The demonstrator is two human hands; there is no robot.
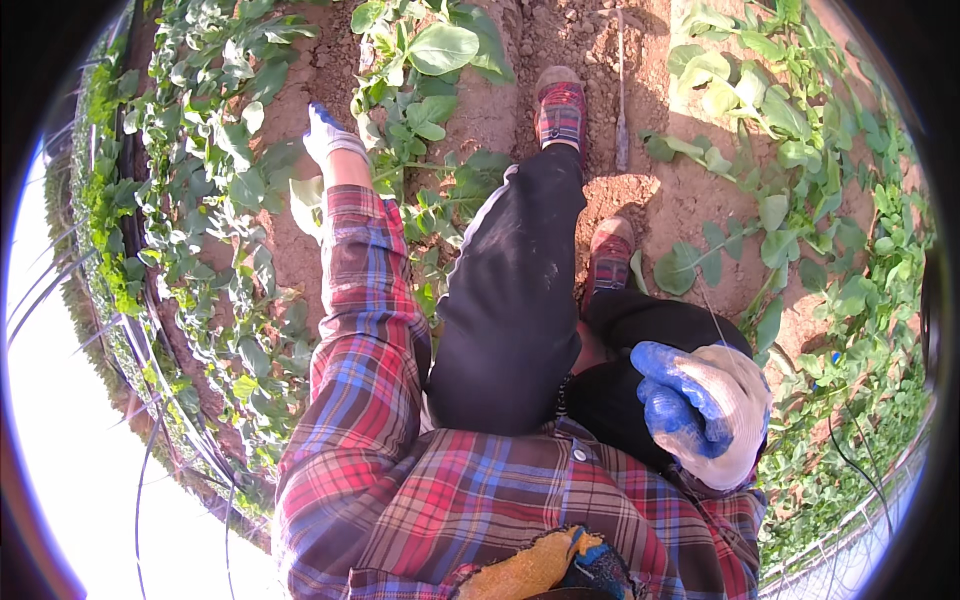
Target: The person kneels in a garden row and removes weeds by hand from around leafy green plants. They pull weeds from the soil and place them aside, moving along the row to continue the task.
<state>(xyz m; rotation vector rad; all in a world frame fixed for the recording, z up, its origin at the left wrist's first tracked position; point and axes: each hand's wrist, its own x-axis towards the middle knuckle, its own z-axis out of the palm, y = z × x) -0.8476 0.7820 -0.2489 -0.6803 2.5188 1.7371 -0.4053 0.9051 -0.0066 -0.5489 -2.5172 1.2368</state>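
My left hand (327, 136), in a white and blue coated work glove, reaches out at the upper left beside leafy green plants (431, 112); its fingers are partly hidden, and whether it grips anything cannot be told. A broad pale leaf (306, 204) lies by that wrist. My right hand (705, 416), in a matching glove, rests near my bent right knee at the lower right, its blue-coated fingers curled. Nothing shows plainly inside the curl. A thin rod-like tool (622, 97) with a darker end lies on the soil right of my forward shoe.
Dense leafy rows (225, 172) run along the left, and more plants (787, 135) stand on the right. Loose reddish-brown soil (570, 37) lies between them. My red patterned shoes (561, 112) stand on it, one ahead of the other. A thin dark cord or stem curves at the right.
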